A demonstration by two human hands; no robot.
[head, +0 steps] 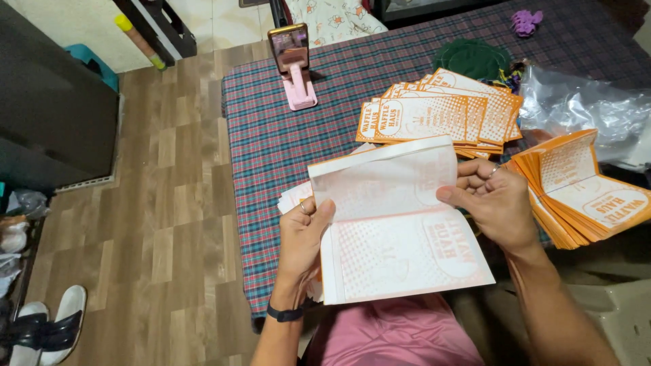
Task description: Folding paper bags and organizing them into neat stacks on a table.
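Folding a white paper bag [400, 224] at centre frame.
Left hand [305, 234] gripping the bag's left edge, thumb on top; right hand [498, 203] pinching its right edge. Nothing visible inside it. Fanned orange bags [441, 115] just above on the plaid tablecloth [271, 135]; folded orange stack [583, 196] at right; clear plastic wrap [583, 102] upper right; phone on pink stand [293, 64] top centre.

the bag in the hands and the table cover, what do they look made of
The bag looks like thin matte paper: it folds along a sharp crease and the print shows through faintly. The table cover seems woven plaid cloth, dull, though a coated sheet can't be ruled out.
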